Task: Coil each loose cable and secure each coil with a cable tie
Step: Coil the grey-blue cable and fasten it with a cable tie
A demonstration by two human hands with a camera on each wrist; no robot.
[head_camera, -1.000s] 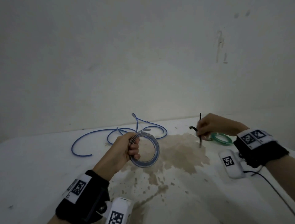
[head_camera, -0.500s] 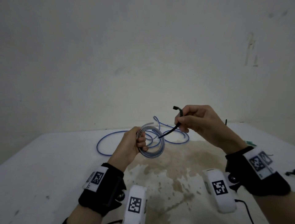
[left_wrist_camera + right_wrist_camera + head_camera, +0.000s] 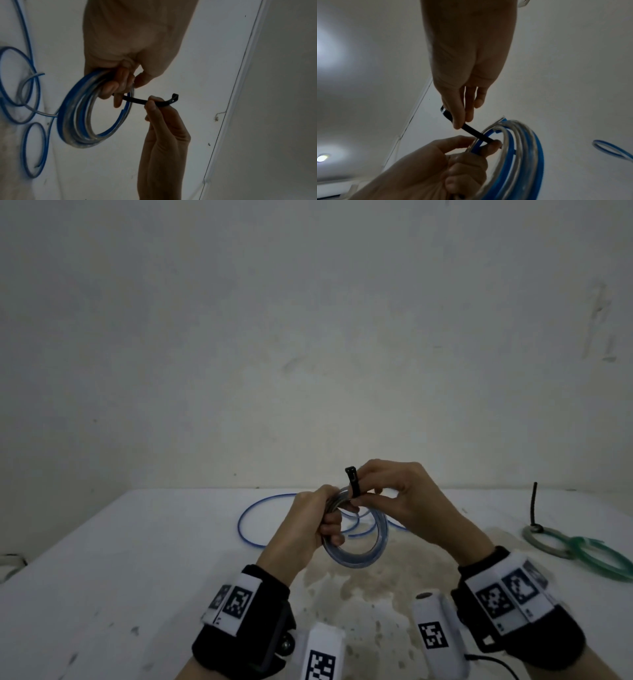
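Fingers (image 3: 109,86) of the left hand (image 3: 305,529) are curled round one coil of blue-and-clear cable (image 3: 363,549), gripping its upper left side and holding it up above the counter (image 3: 102,577). Right hand (image 3: 407,501) fingers and thumb pinch one black cable tie (image 3: 137,100); the tie's free end reaches in at the left fingertips against the coil, and its head end (image 3: 350,472) sticks out past the right fingers. Behind the hands, one loose blue cable (image 3: 253,518) lies in open loops towards the counter's far edge. Near the right edge lie two green coils (image 3: 582,549), touching each other, the farther one bound by a second black tie (image 3: 533,505) whose tail stands up. A brown stain (image 3: 376,604) spreads over the counter's middle.
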